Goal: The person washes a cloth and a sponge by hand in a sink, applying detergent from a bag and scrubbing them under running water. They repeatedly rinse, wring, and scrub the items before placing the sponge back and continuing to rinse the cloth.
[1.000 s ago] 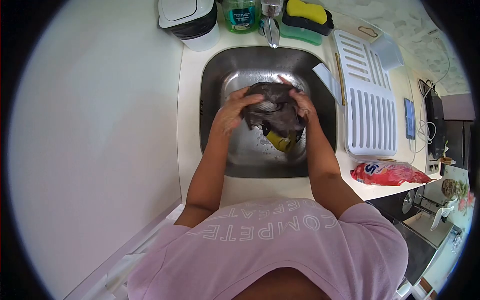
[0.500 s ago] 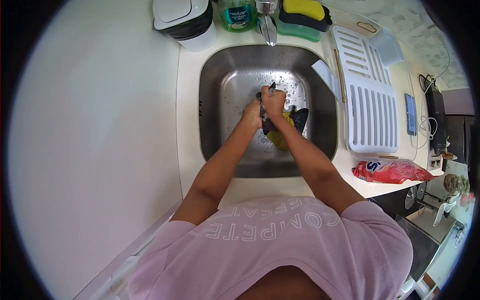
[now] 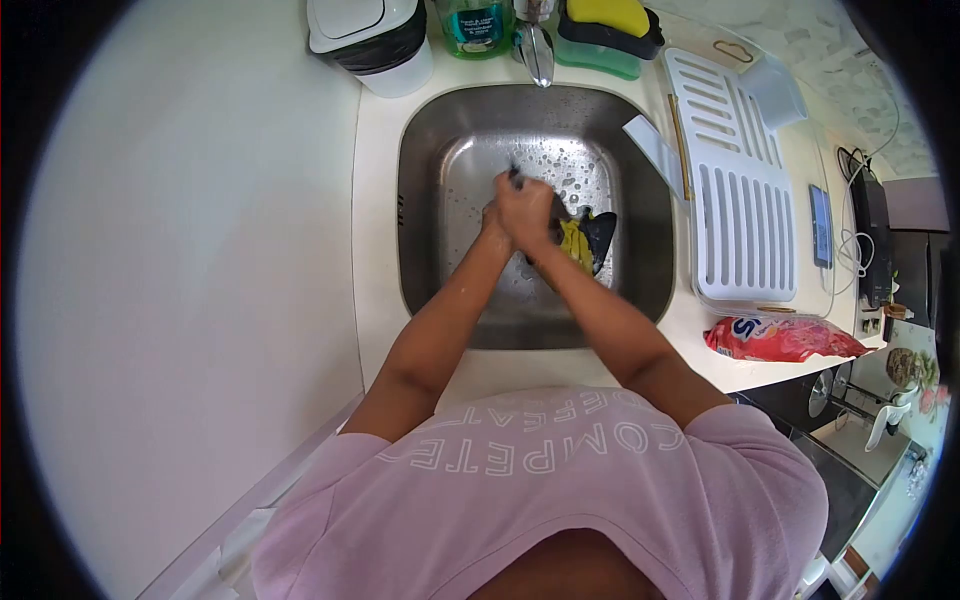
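Over the steel sink [image 3: 430, 290], my hands are pressed together on a wet black and yellow cloth [image 3: 575, 243]. My right hand [image 3: 526, 212] is closed in a fist round a dark part of it, and a dark tip pokes out above the knuckles. Tight against it on the left is my left hand [image 3: 494, 222], closed too and partly covered by the right one. The loose yellow and black end hangs to the right of my right wrist, low in the basin. Water drops dot the metal around it.
Behind the sink are a faucet [image 3: 538, 55], a green soap bottle [image 3: 475, 28], a yellow sponge [image 3: 610, 14] and a white lidded bin [image 3: 395, 75]. On the right lie a white dish rack [image 3: 745, 235], a red packet [image 3: 785, 340] and a phone [image 3: 821, 228].
My right hand has shifted left and over the left hand, rubbing the cloth. The cloth's yellow part has bunched up, and its loose end stays on the right.
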Action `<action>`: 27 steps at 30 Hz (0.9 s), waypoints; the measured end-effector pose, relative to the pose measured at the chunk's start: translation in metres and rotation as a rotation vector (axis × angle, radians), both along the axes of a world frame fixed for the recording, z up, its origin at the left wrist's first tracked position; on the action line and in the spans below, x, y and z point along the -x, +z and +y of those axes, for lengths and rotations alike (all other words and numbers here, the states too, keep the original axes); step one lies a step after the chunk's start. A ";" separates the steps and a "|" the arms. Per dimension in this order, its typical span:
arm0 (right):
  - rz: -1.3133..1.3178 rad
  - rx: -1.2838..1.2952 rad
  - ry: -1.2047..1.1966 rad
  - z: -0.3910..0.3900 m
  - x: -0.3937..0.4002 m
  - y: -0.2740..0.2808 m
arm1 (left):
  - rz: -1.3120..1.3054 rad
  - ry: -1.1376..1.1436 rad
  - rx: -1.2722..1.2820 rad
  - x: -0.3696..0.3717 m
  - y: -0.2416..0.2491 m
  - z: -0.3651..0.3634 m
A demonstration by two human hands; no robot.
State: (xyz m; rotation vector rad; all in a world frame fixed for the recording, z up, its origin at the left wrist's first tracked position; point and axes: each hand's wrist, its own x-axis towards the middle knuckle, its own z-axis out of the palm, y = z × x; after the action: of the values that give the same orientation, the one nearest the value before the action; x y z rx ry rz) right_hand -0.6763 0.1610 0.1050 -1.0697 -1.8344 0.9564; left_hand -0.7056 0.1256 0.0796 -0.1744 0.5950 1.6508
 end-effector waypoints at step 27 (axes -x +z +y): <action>-0.126 0.170 0.009 0.039 -0.006 -0.032 | 0.247 0.082 0.417 0.003 -0.024 0.004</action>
State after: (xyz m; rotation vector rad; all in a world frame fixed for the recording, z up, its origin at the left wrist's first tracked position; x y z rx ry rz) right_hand -0.6706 0.1997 0.0726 -1.2510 -1.8861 1.0879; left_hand -0.7082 0.1292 0.0560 -0.3030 1.1323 1.6217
